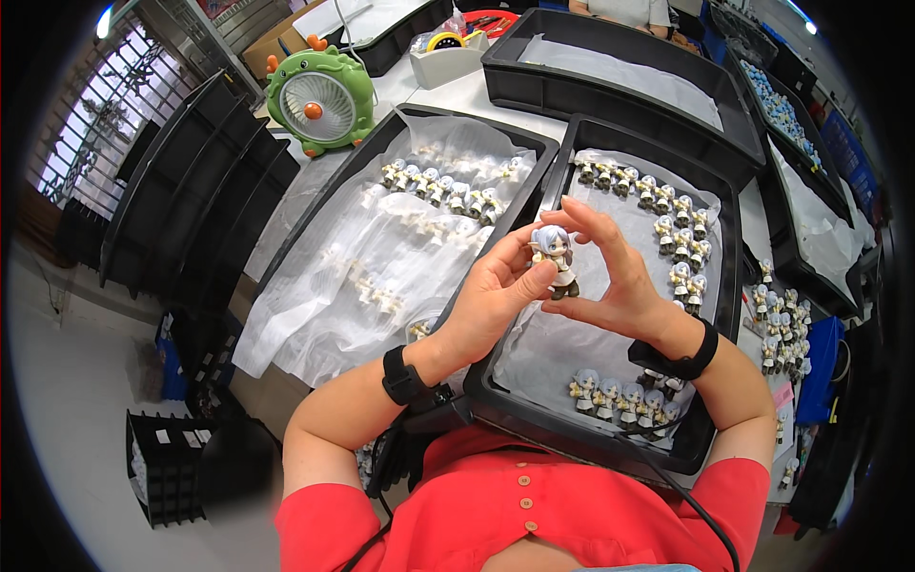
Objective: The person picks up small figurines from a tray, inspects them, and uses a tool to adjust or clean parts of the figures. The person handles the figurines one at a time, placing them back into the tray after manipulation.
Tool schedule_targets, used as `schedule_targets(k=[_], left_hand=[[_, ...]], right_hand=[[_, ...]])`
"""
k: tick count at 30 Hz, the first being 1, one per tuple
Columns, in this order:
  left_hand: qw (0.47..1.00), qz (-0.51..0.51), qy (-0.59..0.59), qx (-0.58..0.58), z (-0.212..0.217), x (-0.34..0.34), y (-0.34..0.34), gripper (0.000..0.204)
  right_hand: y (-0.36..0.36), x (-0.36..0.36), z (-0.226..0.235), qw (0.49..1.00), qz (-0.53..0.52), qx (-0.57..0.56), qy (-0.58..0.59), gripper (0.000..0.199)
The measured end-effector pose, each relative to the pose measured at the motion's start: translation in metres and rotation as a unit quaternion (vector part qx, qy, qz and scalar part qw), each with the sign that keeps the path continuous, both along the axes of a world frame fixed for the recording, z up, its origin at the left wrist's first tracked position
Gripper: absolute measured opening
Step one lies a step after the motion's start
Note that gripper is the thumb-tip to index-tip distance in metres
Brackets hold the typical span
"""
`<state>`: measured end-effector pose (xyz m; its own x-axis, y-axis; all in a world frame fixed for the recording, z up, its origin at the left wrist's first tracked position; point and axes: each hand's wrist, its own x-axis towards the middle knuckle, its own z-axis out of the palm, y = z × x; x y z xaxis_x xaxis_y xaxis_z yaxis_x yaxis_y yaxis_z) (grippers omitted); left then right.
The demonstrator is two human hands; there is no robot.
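A small chibi figurine (553,255) with pale lilac hair, a white outfit and dark feet is held upright in front of me, above a lined tray. My left hand (491,294) pinches it from the side, with the thumb across its front. My right hand (615,276) curves around its other side, fingers at the head and thumb under the feet, the palm apart from it. Below is the black tray (505,405) lined with white sheet. Similar figurines (624,404) stand along its near edge, and more figurines (681,238) stand along its far and right sides.
Left of it, another black tray (329,186) holds figurines partly covered by thin white sheets. A green fan (319,100) and a tape dispenser (446,62) stand behind. More figurines (786,329) crowd the table at right. A person (624,11) sits beyond a far tray (620,95).
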<state>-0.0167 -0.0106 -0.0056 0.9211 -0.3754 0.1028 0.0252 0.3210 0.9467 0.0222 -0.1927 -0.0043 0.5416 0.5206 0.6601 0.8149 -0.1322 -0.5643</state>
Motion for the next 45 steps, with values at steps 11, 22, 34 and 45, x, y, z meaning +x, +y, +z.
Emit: schedule_targets(k=[11,22,34,45], left_hand=[[1.000,-0.004,0.021,-0.008,0.002,0.000,0.001,0.051],[0.993,-0.031,0.089,-0.067,-0.008,0.003,0.002,0.047],[0.994,-0.005,0.101,-0.034,-0.013,0.004,0.000,0.043],[0.997,-0.042,0.058,-0.016,-0.002,0.000,-0.004,0.046]], right_hand=[[0.000,0.001,0.002,1.000,0.010,-0.009,0.021,0.094],[-0.002,0.001,-0.002,1.000,-0.006,0.002,0.011,0.095],[-0.001,0.001,-0.001,1.000,-0.002,-0.005,0.008,0.093],[0.001,0.000,-0.001,1.000,0.007,-0.012,0.012,0.092]])
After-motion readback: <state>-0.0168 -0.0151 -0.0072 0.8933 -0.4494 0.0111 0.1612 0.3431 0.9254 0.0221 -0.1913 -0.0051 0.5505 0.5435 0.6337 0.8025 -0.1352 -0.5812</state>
